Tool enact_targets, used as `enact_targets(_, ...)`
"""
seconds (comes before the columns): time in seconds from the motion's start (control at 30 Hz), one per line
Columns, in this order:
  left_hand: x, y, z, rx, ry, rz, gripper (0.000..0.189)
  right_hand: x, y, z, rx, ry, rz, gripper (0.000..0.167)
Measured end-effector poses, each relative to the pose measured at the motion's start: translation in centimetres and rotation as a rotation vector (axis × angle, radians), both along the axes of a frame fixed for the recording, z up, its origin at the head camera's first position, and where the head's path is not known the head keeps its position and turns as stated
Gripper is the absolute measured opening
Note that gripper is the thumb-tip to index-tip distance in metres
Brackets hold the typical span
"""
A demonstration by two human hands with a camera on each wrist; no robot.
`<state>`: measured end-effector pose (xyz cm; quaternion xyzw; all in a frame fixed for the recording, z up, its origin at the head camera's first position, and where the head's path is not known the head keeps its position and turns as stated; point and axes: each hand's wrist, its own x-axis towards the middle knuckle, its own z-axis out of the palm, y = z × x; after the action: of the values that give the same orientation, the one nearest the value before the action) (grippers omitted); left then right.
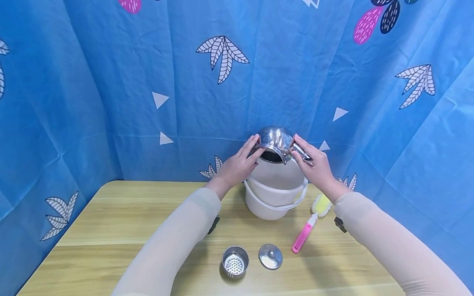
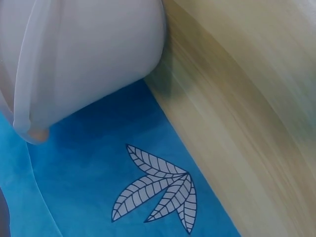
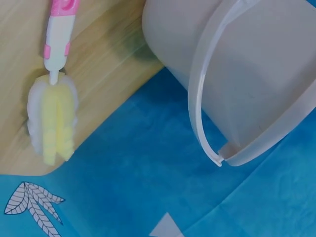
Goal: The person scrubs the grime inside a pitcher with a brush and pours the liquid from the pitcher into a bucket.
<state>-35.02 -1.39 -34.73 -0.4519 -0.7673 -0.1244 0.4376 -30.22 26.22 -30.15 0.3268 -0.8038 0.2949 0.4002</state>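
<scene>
A shiny steel teapot (image 1: 275, 137) is tipped over the white bucket (image 1: 275, 195), its dark round opening facing down and toward me. My left hand (image 1: 240, 164) grips the teapot's left side, fingers on the body and thumb by the rim. On the other side, my right hand (image 1: 314, 162) holds the teapot's handle (image 1: 303, 153) between thumb and fingers. Neither wrist view includes the teapot; the bucket's wall (image 2: 103, 49) fills the upper left of the left wrist view, and its handle (image 3: 196, 94) arcs down in the right wrist view.
A steel strainer basket (image 1: 235, 262) with a perforated bottom stands near the table's front, beside a round steel lid (image 1: 270, 256). Right of the bucket lies a pink-handled sponge brush (image 1: 303, 236) with a yellow and white head. Blue patterned cloth (image 1: 207, 102) hangs behind the wooden table (image 1: 148, 222).
</scene>
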Motion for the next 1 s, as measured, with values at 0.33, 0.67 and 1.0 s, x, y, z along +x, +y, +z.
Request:
enact_targets(0.33,0.2,-0.3,-0.2,-0.024,-0.002,0.012,0.052,-0.1,-0.1,-0.6,0.001,0.041,0.000,0.056)
enact_targets(0.67,0.4,-0.2,-0.3,-0.068,-0.021,0.037,0.046,0.0,0.1,-1.0,0.018,0.072,-0.001,0.058)
enact_targets(1.0,0.6,-0.3,-0.5,-0.098,-0.076,0.049,0.048,0.1,0.2,-1.2,0.047,0.095,-0.010,0.059)
